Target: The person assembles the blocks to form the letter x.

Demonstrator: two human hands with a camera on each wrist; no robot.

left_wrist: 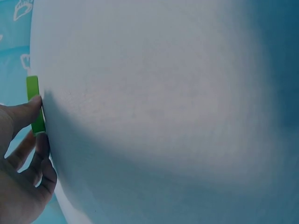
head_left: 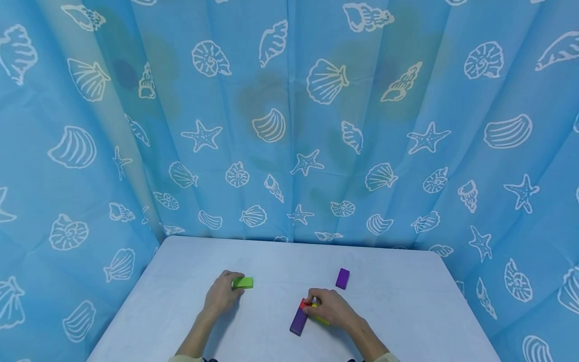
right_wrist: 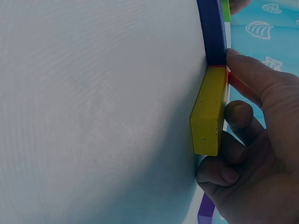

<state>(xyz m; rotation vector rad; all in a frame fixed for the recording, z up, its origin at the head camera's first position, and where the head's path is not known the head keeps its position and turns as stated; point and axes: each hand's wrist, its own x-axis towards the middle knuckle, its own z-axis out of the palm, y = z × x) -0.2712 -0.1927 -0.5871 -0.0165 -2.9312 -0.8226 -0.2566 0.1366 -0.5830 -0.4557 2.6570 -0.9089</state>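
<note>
My left hand [head_left: 221, 293] pinches a bright green block [head_left: 245, 282] on the left half of the table. In the left wrist view, the thumb lies on one side of that green block [left_wrist: 32, 85] and fingertips are at its lower end. At the table's middle, my right hand [head_left: 332, 306] pinches a red block [head_left: 303, 302], mostly covered by the thumb and fingers. A dark purple block [head_left: 298, 322] runs from the red one toward the near edge. Beside them, a yellow block [right_wrist: 205, 112] lies under the curled fingers, its far end close to the red block.
Another purple block [head_left: 343, 278] lies alone beyond my right hand. The white table [head_left: 389, 286] is bordered at the back and sides by a blue curtain [head_left: 289, 191] with shell prints.
</note>
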